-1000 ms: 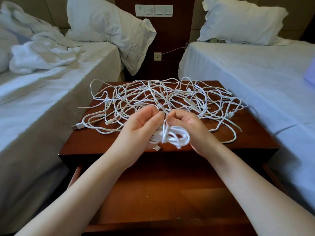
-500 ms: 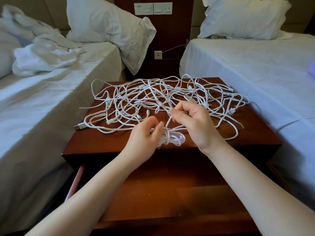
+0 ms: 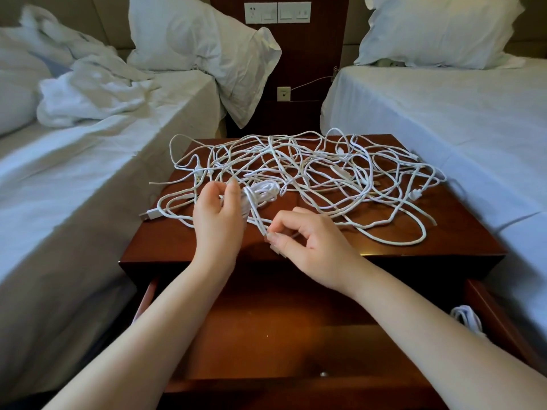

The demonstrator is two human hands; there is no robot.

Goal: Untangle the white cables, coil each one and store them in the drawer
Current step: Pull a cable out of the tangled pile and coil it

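A tangle of white cables [image 3: 319, 173] covers the top of the wooden nightstand [image 3: 461, 241]. My left hand [image 3: 217, 216] holds a small coiled white cable [image 3: 262, 192] above the front of the pile. From that coil a strand runs down to my right hand [image 3: 310, 245], which pinches its loose end near the nightstand's front edge. Below my arms the drawer [image 3: 266, 335] stands pulled out. A coiled white cable [image 3: 469, 319] lies at its right side, partly hidden by my right forearm.
A bed with rumpled white bedding [image 3: 83, 93] flanks the nightstand on the left, and a made bed [image 3: 444, 113] on the right. Pillows [image 3: 204, 39] lean at the head ends. Wall sockets and switches [image 3: 276, 13] sit on the panel behind.
My left hand lifted the coil up and away over the pile. My right hand dropped toward the front edge, drawing the cable's end out from the coil.
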